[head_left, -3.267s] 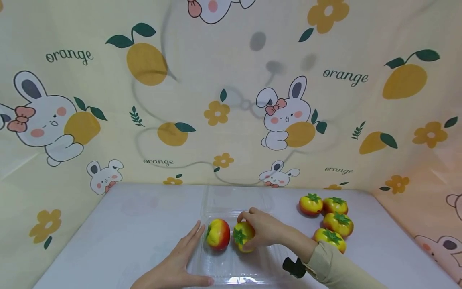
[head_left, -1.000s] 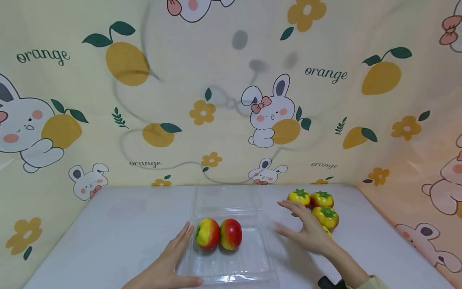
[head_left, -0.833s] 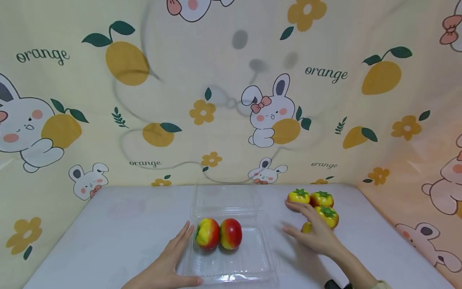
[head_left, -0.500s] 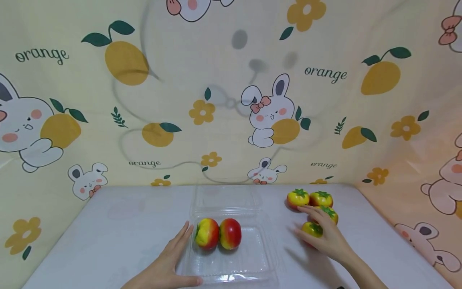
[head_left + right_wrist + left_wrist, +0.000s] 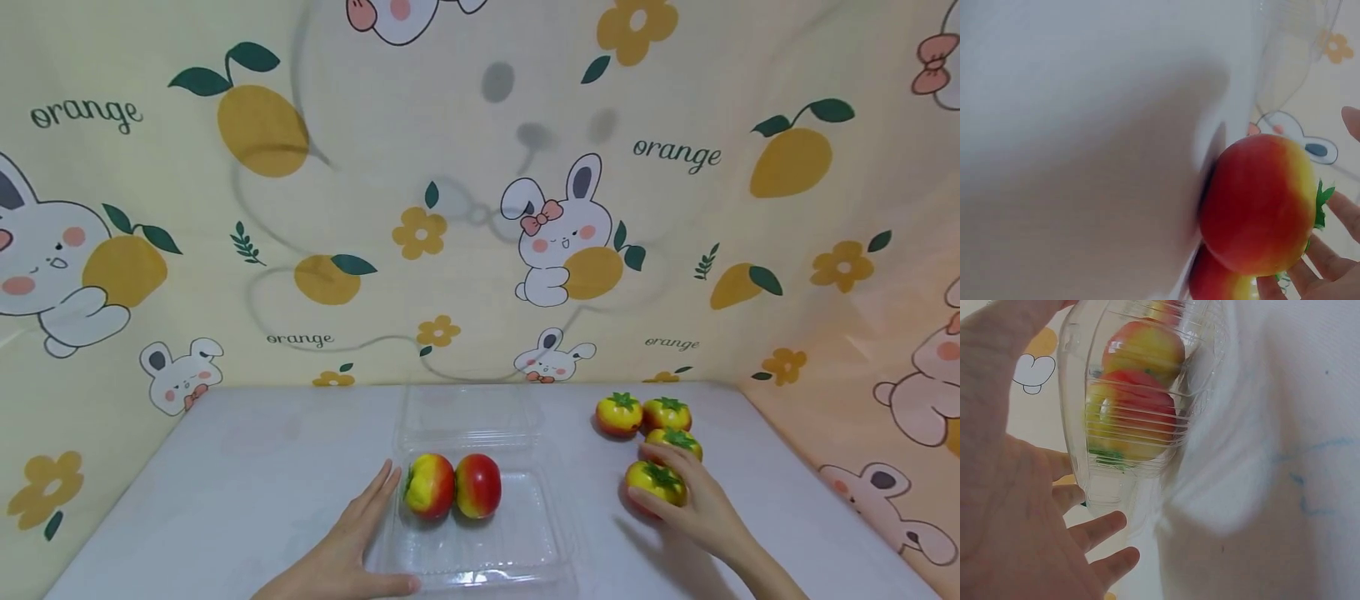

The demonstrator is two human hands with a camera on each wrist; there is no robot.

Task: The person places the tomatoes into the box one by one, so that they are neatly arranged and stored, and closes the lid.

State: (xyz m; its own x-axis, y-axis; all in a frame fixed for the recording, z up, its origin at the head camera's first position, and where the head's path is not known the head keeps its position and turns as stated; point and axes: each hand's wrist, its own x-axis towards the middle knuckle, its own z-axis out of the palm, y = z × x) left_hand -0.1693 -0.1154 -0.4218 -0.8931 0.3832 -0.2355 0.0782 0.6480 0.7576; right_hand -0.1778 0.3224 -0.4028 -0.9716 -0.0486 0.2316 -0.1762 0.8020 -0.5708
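Observation:
A clear plastic clamshell box [image 5: 525, 533] lies with its lid folded back, holding two yellow-red persimmons side by side: one [image 5: 430, 486] at the left wall, another [image 5: 478, 486] beside it. My left hand [image 5: 341, 542] spreads along the box's left side, thumb at the front rim; in the left wrist view the fingers [image 5: 1107, 531] are extended beside the clear wall. My right hand [image 5: 693, 500] hovers around the nearest loose persimmon [image 5: 651, 483], which stands green leaves up on the table. In the right wrist view the thumb [image 5: 1352, 122] stands apart from this fruit [image 5: 1257, 203], fingertips close at its leafy top.
Behind that fruit stand three more persimmons: one [image 5: 678, 440] partly covered by my right hand, one [image 5: 618, 414] at the back left and one [image 5: 667, 413] at the back right. The open lid [image 5: 472, 412] reaches toward the printed backdrop [image 5: 480, 167] behind the white table [image 5: 262, 483].
My right hand has let go of the second persimmon in the box and moved right to the nearest loose one. The left hand has stayed at the box; the head view has turned slightly right.

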